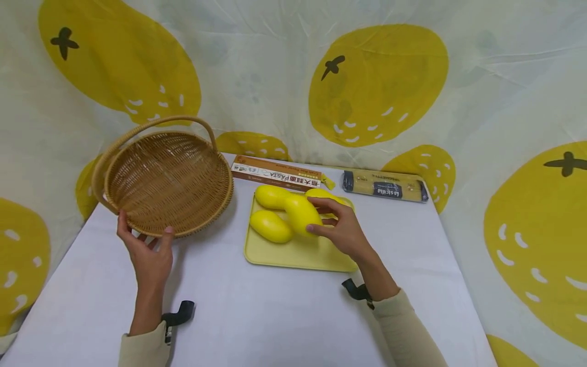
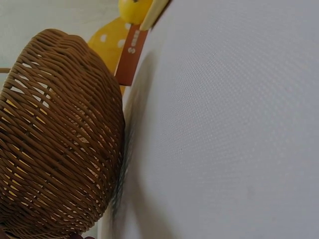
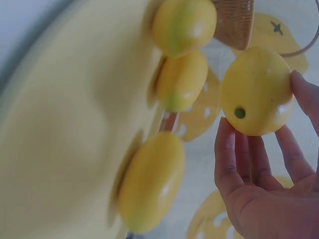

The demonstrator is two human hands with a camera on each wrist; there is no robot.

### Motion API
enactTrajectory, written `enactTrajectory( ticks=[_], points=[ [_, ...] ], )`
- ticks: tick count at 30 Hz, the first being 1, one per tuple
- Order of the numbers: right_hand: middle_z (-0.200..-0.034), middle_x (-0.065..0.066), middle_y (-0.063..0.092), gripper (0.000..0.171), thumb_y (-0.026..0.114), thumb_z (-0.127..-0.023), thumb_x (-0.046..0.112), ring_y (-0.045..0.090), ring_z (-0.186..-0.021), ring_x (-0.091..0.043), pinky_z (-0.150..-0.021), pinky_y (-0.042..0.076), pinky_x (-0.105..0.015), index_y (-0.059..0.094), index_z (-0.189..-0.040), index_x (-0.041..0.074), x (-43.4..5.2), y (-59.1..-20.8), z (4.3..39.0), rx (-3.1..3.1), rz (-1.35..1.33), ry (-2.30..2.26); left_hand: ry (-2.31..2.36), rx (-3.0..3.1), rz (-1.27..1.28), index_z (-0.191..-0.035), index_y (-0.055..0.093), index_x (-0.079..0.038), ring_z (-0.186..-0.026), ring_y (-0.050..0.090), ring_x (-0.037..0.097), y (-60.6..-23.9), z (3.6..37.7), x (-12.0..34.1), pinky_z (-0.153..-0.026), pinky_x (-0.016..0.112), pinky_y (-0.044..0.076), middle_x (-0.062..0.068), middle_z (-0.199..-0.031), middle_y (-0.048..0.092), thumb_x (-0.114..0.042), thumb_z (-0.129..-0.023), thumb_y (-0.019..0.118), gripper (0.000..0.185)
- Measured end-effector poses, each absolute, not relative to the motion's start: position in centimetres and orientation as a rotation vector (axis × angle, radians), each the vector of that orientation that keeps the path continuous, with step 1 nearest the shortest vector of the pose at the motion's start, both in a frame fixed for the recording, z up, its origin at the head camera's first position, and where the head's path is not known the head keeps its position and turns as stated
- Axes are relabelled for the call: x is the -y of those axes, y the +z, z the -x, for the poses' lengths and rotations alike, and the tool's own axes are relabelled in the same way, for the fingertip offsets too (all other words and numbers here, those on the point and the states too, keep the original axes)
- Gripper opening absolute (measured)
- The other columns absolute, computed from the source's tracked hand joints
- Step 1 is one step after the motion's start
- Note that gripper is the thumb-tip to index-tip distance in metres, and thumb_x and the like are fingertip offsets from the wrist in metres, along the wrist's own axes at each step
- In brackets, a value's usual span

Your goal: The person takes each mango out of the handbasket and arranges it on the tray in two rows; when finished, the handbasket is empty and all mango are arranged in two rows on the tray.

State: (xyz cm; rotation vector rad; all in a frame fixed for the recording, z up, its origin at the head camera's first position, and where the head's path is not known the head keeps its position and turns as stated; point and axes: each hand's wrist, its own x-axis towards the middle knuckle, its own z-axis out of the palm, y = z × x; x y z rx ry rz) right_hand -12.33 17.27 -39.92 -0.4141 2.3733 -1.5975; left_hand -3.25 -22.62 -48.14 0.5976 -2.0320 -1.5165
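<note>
My right hand [image 1: 341, 229] grips a smooth yellow fruit, apparently a mango [image 1: 300, 214], above a pale yellow tray [image 1: 298, 259]. A dark green stem spot marks its end in the right wrist view, where the fingers and thumb surround the held mango [image 3: 256, 92]. Three similar fruits sit on the tray: one at the left [image 1: 270, 227], one at the back left [image 1: 270, 197] and one partly hidden behind the hand [image 1: 325, 194]. With thumb and fingers, my left hand [image 1: 151, 257] holds the near rim of a tilted wicker basket [image 1: 169, 178]. The basket's interior shows no contents.
Behind the tray lies a long brown and white pasta box [image 1: 275, 173]. A clear packet of spaghetti [image 1: 385, 185] rests at the back right. White cloth covers the table [image 1: 257, 316], and a lemon-print curtain [image 1: 275, 66] hangs behind it.
</note>
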Motion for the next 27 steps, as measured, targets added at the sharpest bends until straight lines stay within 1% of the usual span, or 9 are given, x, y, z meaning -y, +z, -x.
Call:
enactTrajectory(
  ticks=[3, 6, 10, 12, 15, 18, 23, 27],
  points=[
    [-0.140, -0.002, 0.057, 0.061, 0.081, -0.083, 0.016, 0.057, -0.120, -0.028, -0.095, 0.055, -0.035, 0.058, -0.139, 0.017, -18.4, -40.4, 12.3, -2.387, 0.385, -1.587, -1.521, 2.032, -0.589, -0.156, 0.005, -0.038, -0.137, 0.042, 0.034, -48.2, 3.3, 22.7, -0.107, 0.050, 0.043, -0.004, -0.161, 0.017, -0.017, -0.092, 0.068, 0.092],
    [-0.139, -0.004, 0.057, 0.062, 0.081, -0.082, 0.016, 0.057, -0.120, -0.030, -0.093, 0.056, -0.034, 0.058, -0.140, 0.016, -19.4, -41.2, 12.5, -2.403, 0.365, -1.568, -1.525, 2.037, -0.589, -0.156, 0.004, -0.038, -0.138, 0.041, 0.034, -48.2, 3.3, 22.8, -0.108, 0.051, 0.042, -0.005, -0.161, 0.016, -0.017, -0.092, 0.068, 0.092],
    [-0.138, -0.003, 0.057, 0.062, 0.082, -0.081, 0.018, 0.056, -0.123, -0.030, -0.095, 0.055, -0.038, 0.059, -0.139, 0.021, -20.8, -43.2, 13.0, -2.426, 0.329, -1.535, -1.528, 2.036, -0.587, -0.156, 0.003, -0.038, -0.138, 0.041, 0.034, -48.2, 3.3, 22.9, -0.108, 0.049, 0.042, -0.006, -0.161, 0.015, -0.016, -0.092, 0.067, 0.093],
    [-0.137, -0.001, 0.058, 0.062, 0.083, -0.081, 0.023, 0.056, -0.123, -0.027, -0.097, 0.054, -0.039, 0.059, -0.138, 0.026, -21.4, -44.3, 13.3, -2.443, 0.310, -1.508, -1.526, 2.033, -0.581, -0.156, 0.004, -0.038, -0.137, 0.041, 0.034, -48.2, 3.4, 22.9, -0.107, 0.047, 0.043, -0.005, -0.161, 0.016, -0.017, -0.093, 0.067, 0.092],
    [-0.134, 0.000, 0.060, 0.059, 0.083, -0.080, 0.028, 0.056, -0.122, -0.024, -0.098, 0.053, -0.042, 0.061, -0.135, 0.028, -21.9, -45.1, 13.5, -2.476, 0.301, -1.464, -1.529, 2.024, -0.568, -0.156, 0.005, -0.038, -0.135, 0.043, 0.034, -48.2, 3.4, 22.9, -0.104, 0.042, 0.043, -0.004, -0.161, 0.017, -0.016, -0.092, 0.067, 0.092],
    [-0.133, 0.000, 0.062, 0.057, 0.083, -0.080, 0.031, 0.057, -0.121, -0.023, -0.098, 0.053, -0.045, 0.062, -0.133, 0.027, -22.2, -45.4, 13.5, -2.490, 0.292, -1.437, -1.527, 2.027, -0.567, -0.157, 0.005, -0.038, -0.133, 0.044, 0.034, -48.2, 3.5, 22.9, -0.102, 0.041, 0.043, -0.005, -0.161, 0.018, -0.018, -0.092, 0.068, 0.092],
    [-0.131, -0.003, 0.064, 0.055, 0.084, -0.080, 0.032, 0.058, -0.121, -0.026, -0.099, 0.050, -0.050, 0.064, -0.130, 0.023, -22.4, -45.9, 13.6, -2.481, 0.281, -1.414, -1.501, 2.058, -0.566, -0.157, 0.005, -0.038, -0.132, 0.045, 0.033, -48.2, 3.6, 23.2, -0.102, 0.042, 0.043, -0.005, -0.161, 0.018, -0.019, -0.092, 0.068, 0.093],
    [-0.131, -0.004, 0.065, 0.053, 0.083, -0.080, 0.031, 0.058, -0.121, -0.027, -0.100, 0.050, -0.050, 0.065, -0.130, 0.022, -22.6, -46.3, 13.6, -2.493, 0.277, -1.381, -1.485, 2.076, -0.563, -0.157, 0.005, -0.037, -0.132, 0.045, 0.034, -47.7, 3.5, 23.2, -0.102, 0.043, 0.043, -0.004, -0.161, 0.017, -0.019, -0.092, 0.068, 0.093]
  ],
)
